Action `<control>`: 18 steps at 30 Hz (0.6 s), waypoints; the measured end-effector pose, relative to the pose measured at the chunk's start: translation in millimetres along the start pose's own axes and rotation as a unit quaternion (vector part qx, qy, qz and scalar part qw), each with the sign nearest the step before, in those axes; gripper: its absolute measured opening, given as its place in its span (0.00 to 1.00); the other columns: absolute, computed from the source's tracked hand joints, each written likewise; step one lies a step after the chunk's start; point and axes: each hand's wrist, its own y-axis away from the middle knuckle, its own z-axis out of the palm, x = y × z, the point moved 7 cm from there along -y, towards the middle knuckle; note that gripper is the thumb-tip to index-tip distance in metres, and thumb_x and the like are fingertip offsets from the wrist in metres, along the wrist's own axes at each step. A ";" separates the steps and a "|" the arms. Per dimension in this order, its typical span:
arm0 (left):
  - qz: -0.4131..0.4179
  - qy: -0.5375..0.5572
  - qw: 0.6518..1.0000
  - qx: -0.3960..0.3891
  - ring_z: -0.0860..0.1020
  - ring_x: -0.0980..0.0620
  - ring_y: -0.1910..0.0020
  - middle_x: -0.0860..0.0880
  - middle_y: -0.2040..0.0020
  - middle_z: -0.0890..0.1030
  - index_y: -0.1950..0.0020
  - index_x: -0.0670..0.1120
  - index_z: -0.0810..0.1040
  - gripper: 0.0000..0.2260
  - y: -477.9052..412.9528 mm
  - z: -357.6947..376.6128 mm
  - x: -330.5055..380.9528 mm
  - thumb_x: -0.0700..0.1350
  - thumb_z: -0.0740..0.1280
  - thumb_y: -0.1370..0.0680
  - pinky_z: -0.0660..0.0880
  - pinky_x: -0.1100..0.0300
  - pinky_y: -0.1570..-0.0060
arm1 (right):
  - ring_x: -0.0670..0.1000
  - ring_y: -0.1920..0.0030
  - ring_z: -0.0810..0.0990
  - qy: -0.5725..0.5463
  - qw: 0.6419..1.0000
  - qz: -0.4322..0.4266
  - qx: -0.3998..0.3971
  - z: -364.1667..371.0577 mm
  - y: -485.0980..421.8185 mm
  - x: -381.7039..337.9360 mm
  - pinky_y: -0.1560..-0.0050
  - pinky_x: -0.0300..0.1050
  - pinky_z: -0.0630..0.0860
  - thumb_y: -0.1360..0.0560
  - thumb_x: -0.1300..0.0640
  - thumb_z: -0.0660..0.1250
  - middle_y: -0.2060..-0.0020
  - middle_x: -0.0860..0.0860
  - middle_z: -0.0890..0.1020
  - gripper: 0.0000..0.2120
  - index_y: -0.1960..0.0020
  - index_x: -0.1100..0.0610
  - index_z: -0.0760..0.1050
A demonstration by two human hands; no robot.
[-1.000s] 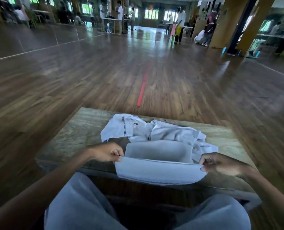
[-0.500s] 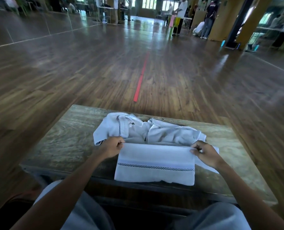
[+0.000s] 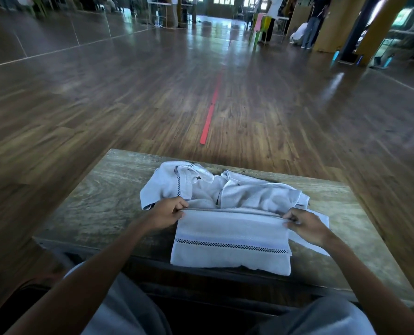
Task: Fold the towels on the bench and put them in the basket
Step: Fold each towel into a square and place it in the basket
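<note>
Folding is the step in hand. One towel [image 3: 230, 240] lies flat on the near part of the bench [image 3: 99, 201], already doubled into a neat rectangle. Its checked stripe [image 3: 230, 246] runs across side to side, and its near edge reaches the bench's front edge.

The left hand [image 3: 169, 212] has its fingers curled and pinches the far left corner of that rectangle. The right hand [image 3: 305, 226] does the same at the far right corner. Both hands sit low on the cloth, holding the far edge straight between them.

A heap [image 3: 249, 192] of crumpled white towels sits just behind, touching the far edge. I cannot tell how many are in it. A white flap [image 3: 324, 221] pokes out to the right past the right hand. It is unclear whether this belongs to the folded towel or to the heap.

The basket is not in view.

Judgement: the task is at an early stage, with one towel part-folded and the heap unfolded. The next move is likely to square the corners, then fold again side to side to make a smaller packet. That needs the edges kept aligned and the layers pressed flat so nothing slips. After that comes lifting the packet without letting it open, and finding the basket.

Risk: the heap is close enough to snag or get dragged along with the fold.
</note>
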 end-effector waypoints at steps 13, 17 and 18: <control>0.148 -0.116 0.971 0.150 0.80 0.55 0.51 0.55 0.53 0.83 0.50 0.46 0.81 0.05 50.0 -121.9 85.9 0.44 0.71 0.25 0.68 0.61 0.45 | 0.41 0.60 0.77 -0.029 0.994 -0.097 0.039 -98.4 46.1 -72.5 0.59 0.28 0.69 0.28 0.64 0.71 0.58 0.48 0.83 0.08 0.56 0.51 0.79; 0.165 -0.132 0.960 0.184 0.77 0.60 0.51 0.69 0.57 0.76 0.52 0.52 0.79 0.04 62.1 -155.8 115.3 0.50 0.67 0.25 0.58 0.63 0.48 | 0.39 0.65 0.76 -0.038 0.989 -0.128 0.067 -130.7 56.5 -99.6 0.62 0.29 0.69 0.29 0.66 0.72 0.61 0.51 0.82 0.05 0.58 0.57 0.79; 0.170 -0.122 0.963 0.171 0.76 0.61 0.52 0.70 0.58 0.77 0.53 0.54 0.77 0.02 62.9 -160.1 120.1 0.48 0.68 0.24 0.60 0.66 0.49 | 0.38 0.66 0.75 -0.036 0.991 -0.124 0.038 -133.8 58.2 -103.5 0.62 0.30 0.69 0.29 0.65 0.72 0.62 0.51 0.82 0.04 0.57 0.58 0.79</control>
